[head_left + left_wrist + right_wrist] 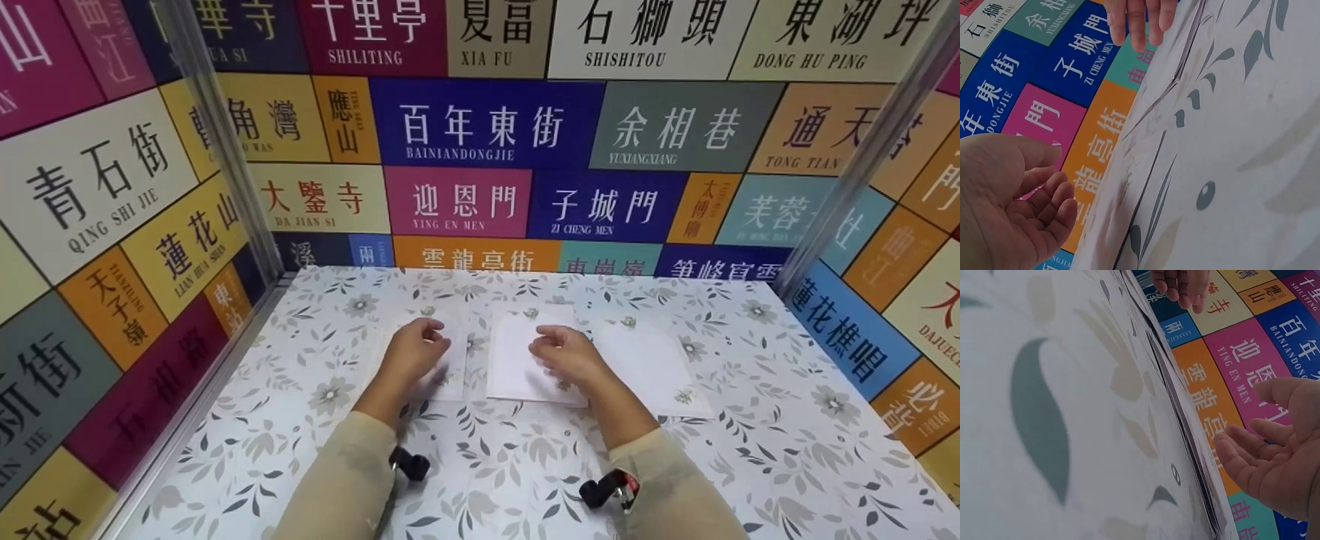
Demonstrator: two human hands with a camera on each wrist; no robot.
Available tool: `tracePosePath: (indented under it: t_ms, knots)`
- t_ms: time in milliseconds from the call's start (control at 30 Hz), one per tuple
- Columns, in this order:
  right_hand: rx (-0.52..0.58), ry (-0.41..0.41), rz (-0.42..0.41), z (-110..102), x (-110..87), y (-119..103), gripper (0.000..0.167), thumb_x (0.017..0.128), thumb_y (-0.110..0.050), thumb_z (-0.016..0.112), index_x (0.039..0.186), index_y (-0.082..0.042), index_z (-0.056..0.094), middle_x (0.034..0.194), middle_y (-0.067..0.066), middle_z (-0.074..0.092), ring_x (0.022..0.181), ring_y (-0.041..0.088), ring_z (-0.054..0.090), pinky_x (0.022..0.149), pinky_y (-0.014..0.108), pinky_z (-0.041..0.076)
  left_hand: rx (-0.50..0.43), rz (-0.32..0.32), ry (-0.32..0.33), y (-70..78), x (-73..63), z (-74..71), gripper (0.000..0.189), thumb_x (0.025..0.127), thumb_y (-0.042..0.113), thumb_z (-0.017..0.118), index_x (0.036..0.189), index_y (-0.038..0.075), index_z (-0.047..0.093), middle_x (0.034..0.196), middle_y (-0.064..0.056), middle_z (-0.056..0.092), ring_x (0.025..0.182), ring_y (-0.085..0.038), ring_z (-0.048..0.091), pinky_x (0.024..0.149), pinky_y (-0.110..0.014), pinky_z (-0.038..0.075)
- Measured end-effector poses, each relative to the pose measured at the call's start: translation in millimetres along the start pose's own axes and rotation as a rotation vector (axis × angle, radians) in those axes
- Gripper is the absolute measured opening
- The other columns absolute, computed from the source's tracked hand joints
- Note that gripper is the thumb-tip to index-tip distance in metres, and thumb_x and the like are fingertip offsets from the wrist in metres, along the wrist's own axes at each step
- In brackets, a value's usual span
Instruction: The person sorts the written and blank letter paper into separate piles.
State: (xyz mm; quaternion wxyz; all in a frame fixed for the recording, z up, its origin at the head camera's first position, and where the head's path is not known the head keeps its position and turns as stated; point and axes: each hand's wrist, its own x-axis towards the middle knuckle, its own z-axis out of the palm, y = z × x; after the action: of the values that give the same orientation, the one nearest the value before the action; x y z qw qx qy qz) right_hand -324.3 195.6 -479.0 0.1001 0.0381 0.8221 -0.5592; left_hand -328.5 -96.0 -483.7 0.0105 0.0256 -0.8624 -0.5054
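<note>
At your far left, the floral bench (262,450) widens out between the lettered left wall (112,202) and the sheets. Your left hand (415,352) hovers over the left sheet (448,382), fingers loosely bent, holding nothing. A narrow strip of bench separates that from the middle sheet (517,360). Your right hand (574,356), equally relaxed and unladen, hangs over the middle sheet's right edge. Next comes the right sheet (645,367), with a broad margin of bench before the right wall (870,337).

pretty white left paper (450,381) lying flat, matching middle paper (514,364) lying just beside it, right paper (646,367) completing the row, all showing cute little floral sprigs
</note>
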Motion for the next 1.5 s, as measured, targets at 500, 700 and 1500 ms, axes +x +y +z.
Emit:
tracePosePath:
  t_ms: [500,700,1500]
  knots:
    - [-0.057,0.035,0.012,-37,-4.3,16,0.073,0.096,-0.025,0.079,0.160,-0.010,0.048,0.163,0.016,0.052,0.151,0.038,0.051,0.124,0.052,0.046,0.033,0.102,-0.085,17.6,5.9,27.8,0.043,0.098,0.024,0.076,0.138,0.011,0.068,0.131,-0.007,0.072,0.126,-0.027,0.068,0.108,-0.045,0.057]
    - [-0.082,0.032,0.003,-48,-7.1,23,0.078,0.094,-0.028,0.081,0.162,-0.011,0.045,0.170,0.016,0.044,0.158,0.040,0.040,0.128,0.057,0.039,0.031,0.084,-0.165,31.1,6.8,46.5,0.049,0.098,0.024,0.077,0.144,0.013,0.064,0.148,-0.007,0.066,0.140,-0.029,0.061,0.116,-0.047,0.052]
    - [-0.415,-0.186,-0.066,-59,-13.1,39,0.095,0.085,-0.026,0.091,0.166,-0.019,0.041,0.177,0.020,0.025,0.164,0.047,0.022,0.134,0.063,0.019,0.429,0.230,-0.453,28.1,-8.1,76.8,0.089,0.086,0.045,0.088,0.162,0.020,0.048,0.173,-0.011,0.038,0.163,-0.034,0.032,0.135,-0.051,0.027]
